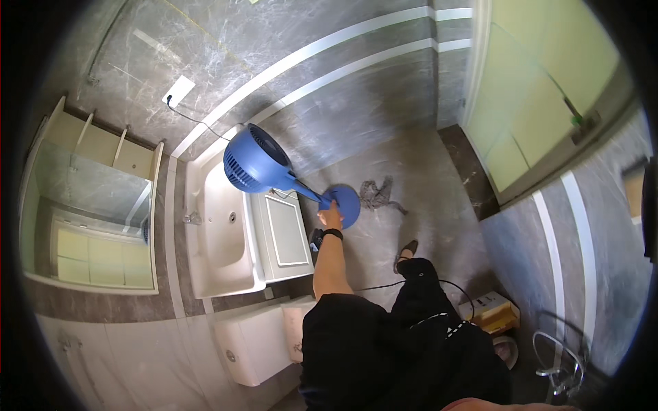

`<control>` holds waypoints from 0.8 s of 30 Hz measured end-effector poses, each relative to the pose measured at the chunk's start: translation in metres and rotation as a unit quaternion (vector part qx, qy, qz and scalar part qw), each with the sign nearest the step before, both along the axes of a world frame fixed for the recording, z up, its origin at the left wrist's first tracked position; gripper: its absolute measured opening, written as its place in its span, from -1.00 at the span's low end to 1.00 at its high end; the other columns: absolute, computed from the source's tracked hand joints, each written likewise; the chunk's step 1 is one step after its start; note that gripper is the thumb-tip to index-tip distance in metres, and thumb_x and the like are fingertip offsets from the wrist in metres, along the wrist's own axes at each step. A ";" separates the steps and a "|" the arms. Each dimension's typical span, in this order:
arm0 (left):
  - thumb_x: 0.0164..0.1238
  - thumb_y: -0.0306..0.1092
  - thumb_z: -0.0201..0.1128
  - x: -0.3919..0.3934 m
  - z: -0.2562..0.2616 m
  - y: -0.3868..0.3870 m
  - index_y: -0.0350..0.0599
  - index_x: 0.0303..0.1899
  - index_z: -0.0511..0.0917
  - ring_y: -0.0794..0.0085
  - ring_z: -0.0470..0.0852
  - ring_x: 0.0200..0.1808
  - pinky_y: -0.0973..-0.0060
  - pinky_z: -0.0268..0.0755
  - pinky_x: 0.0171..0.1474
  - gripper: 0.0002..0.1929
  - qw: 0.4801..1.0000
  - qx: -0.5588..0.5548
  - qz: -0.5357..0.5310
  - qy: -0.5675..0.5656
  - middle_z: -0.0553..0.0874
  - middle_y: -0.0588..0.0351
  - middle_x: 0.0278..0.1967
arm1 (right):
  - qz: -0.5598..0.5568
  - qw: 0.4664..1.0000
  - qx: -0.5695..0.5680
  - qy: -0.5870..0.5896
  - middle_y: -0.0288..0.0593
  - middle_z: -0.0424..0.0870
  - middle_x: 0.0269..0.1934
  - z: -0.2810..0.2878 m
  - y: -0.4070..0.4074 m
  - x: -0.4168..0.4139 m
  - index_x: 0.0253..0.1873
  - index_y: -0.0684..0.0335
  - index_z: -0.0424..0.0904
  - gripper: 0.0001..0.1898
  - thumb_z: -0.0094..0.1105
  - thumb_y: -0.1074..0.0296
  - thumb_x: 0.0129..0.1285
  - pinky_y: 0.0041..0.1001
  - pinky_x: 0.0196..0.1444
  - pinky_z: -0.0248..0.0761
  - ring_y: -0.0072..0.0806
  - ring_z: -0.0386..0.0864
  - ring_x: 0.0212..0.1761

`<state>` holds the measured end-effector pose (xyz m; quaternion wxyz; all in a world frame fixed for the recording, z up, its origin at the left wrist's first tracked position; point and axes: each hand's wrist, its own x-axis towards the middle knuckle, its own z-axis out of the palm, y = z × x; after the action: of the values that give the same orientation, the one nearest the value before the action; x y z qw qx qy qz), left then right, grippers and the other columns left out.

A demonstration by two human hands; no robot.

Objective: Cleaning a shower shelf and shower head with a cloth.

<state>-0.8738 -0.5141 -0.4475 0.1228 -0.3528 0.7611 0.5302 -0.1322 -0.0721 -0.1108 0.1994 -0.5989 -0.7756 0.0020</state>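
A blue pedestal fan (257, 159) leans over the corner of a white washbasin (226, 226), its round blue base (344, 205) to the right. My left hand (330, 215) is closed on the lower part of the fan's pole, just over the base. The fan's dark cord (193, 119) runs up to a white wall socket (179, 91). My right hand is out of view; only a bit of bare skin shows at the bottom edge. On the floor beyond the base lies a crumpled grey patterned cloth (377, 193).
A white cabinet (287, 231) stands under the basin, beside a toilet (257, 344). A mirror cabinet (92, 205) hangs at left. A dark cable (380, 286) crosses the floor near my foot. A yellow-and-white box (491, 311) stands at lower right, and a door (540, 92) at upper right.
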 end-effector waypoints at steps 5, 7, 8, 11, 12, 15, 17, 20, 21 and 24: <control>-0.12 -0.03 0.51 -0.092 0.010 -0.078 -0.35 0.00 0.19 0.05 0.59 -0.17 0.39 0.62 -0.52 -0.19 0.979 -0.079 0.106 0.152 0.39 -0.22 -0.03 | 0.012 1.000 -0.005 -0.028 0.00 0.54 0.12 -0.007 0.036 -0.091 0.25 0.31 0.35 -0.57 0.01 0.22 0.38 -0.41 0.15 0.32 -0.27 0.50 0.15; -0.15 -0.02 0.53 -0.120 -0.002 -0.100 -0.34 0.02 0.19 0.02 0.56 -0.14 0.30 0.56 -0.34 -0.16 0.973 -0.104 0.120 0.170 0.38 -0.22 -0.02 | 0.014 0.999 -0.005 -0.041 0.00 0.54 0.12 -0.008 0.046 -0.119 0.25 0.31 0.35 -0.57 0.01 0.22 0.38 -0.41 0.15 0.32 -0.27 0.50 0.15; -0.18 -0.01 0.54 -0.133 -0.004 -0.101 -0.33 0.04 0.18 -0.02 0.53 -0.12 0.21 0.49 -0.15 -0.14 0.966 -0.119 0.128 0.192 0.37 -0.22 -0.01 | 0.011 0.999 -0.005 -0.050 0.01 0.54 0.12 -0.007 0.049 -0.130 0.25 0.31 0.35 -0.57 0.01 0.22 0.38 -0.41 0.15 0.32 -0.27 0.50 0.15; -0.06 -0.17 0.50 -0.158 -0.010 -0.108 -0.28 0.18 0.19 0.13 0.46 0.07 0.22 0.55 -0.15 -0.18 0.962 -0.142 0.128 0.195 0.37 -0.07 0.14 | 0.003 0.998 -0.001 -0.069 0.01 0.54 0.12 -0.006 0.051 -0.157 0.25 0.32 0.36 -0.57 0.01 0.22 0.38 -0.41 0.15 0.33 -0.27 0.50 0.15; -0.06 -0.22 0.50 -0.163 -0.013 -0.109 -0.29 0.15 0.26 0.16 0.48 0.05 0.28 0.50 -0.04 -0.24 0.957 -0.147 0.081 0.235 0.44 -0.07 0.11 | -0.001 0.997 0.001 -0.076 0.01 0.54 0.12 -0.004 0.050 -0.164 0.25 0.32 0.36 -0.57 0.01 0.22 0.38 -0.41 0.15 0.33 -0.27 0.50 0.15; 0.09 -0.38 0.38 -0.177 -0.028 -0.114 -0.33 0.07 0.45 0.21 0.52 0.02 0.43 0.34 0.18 -0.50 0.953 -0.139 -0.016 0.268 0.57 -0.06 0.05 | -0.003 0.996 0.006 -0.090 0.01 0.54 0.12 0.003 0.050 -0.182 0.24 0.32 0.36 -0.57 0.01 0.22 0.38 -0.41 0.15 0.33 -0.27 0.50 0.15; 0.28 -0.39 0.14 -0.204 -0.078 -0.157 -0.36 0.10 0.43 0.23 0.52 0.04 0.41 0.33 0.21 -0.62 0.886 -0.105 -0.019 0.451 0.54 -0.05 0.11 | 0.014 0.997 -0.003 -0.082 0.01 0.54 0.12 -0.004 0.056 -0.203 0.24 0.32 0.36 -0.57 0.01 0.22 0.38 -0.41 0.15 0.33 -0.26 0.50 0.15; 0.38 -0.38 0.02 -0.225 -0.097 -0.173 -0.40 0.09 0.42 0.22 0.52 0.04 0.34 0.36 0.20 -0.66 0.856 -0.056 -0.023 0.514 0.53 -0.06 0.12 | 0.019 0.996 -0.008 -0.084 0.01 0.54 0.11 -0.005 0.059 -0.218 0.24 0.32 0.36 -0.58 0.01 0.22 0.38 -0.41 0.15 0.33 -0.26 0.50 0.15; 0.38 -0.37 0.02 -0.228 -0.099 -0.170 -0.41 0.07 0.43 0.19 0.52 0.03 0.28 0.40 0.18 -0.66 0.868 -0.030 -0.021 0.495 0.54 -0.07 0.09 | 0.017 0.996 -0.007 -0.087 0.01 0.54 0.11 -0.005 0.059 -0.221 0.24 0.32 0.36 -0.58 0.02 0.22 0.38 -0.41 0.15 0.33 -0.26 0.50 0.15; 0.37 -0.32 0.05 -0.217 -0.075 -0.135 -0.40 0.03 0.44 0.08 0.58 -0.06 0.18 0.50 0.04 -0.66 0.595 0.612 0.155 0.498 0.56 -0.14 0.01 | 0.010 0.995 -0.001 -0.098 0.01 0.55 0.11 0.005 0.052 -0.221 0.24 0.32 0.37 -0.58 0.02 0.22 0.38 -0.41 0.14 0.33 -0.26 0.50 0.15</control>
<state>-1.0906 -0.6491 -0.5222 -0.1720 0.0114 0.1354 0.9757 -0.3535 -0.0203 -0.1057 0.1217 -0.5889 -0.7972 -0.0540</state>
